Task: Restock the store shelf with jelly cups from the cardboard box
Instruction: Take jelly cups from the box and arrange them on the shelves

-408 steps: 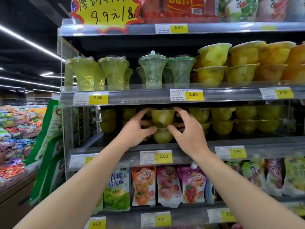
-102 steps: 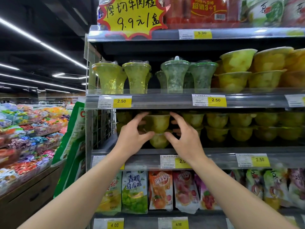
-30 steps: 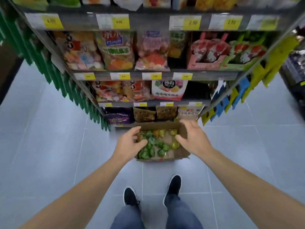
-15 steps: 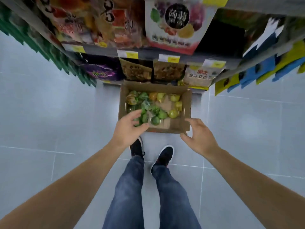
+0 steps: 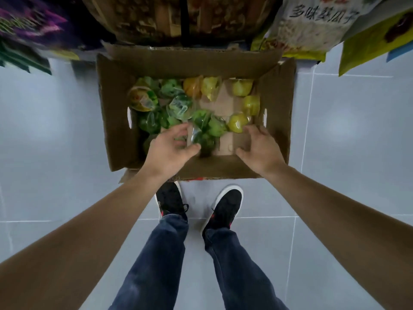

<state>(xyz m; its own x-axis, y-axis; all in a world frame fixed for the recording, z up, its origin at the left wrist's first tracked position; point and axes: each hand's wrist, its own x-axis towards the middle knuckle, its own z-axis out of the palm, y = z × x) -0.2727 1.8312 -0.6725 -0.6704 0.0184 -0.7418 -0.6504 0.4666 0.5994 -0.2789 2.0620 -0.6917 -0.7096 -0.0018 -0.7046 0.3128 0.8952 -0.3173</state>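
Note:
An open cardboard box (image 5: 116,121) sits on the floor below the shelf, holding several green and yellow jelly cups. My left hand (image 5: 169,148) is down inside it, fingers spread around a green jelly cup (image 5: 202,136) at the near middle, touching it without a closed grip. My right hand (image 5: 259,148) hovers over the near right of the box, fingers apart, just short of a yellow jelly cup (image 5: 238,123). More green cups (image 5: 178,106) fill the left half, yellow ones (image 5: 242,87) the far right.
Snack bags on the lowest shelf (image 5: 312,21) overhang the far side of the box. Grey tiled floor (image 5: 44,130) lies to both sides. My two black shoes (image 5: 225,204) stand just behind the box's near flap.
Both hands have dropped into the box as the view closed in on it. The left hand now curls around a green cup; the right moved from the box's near corner to inside it.

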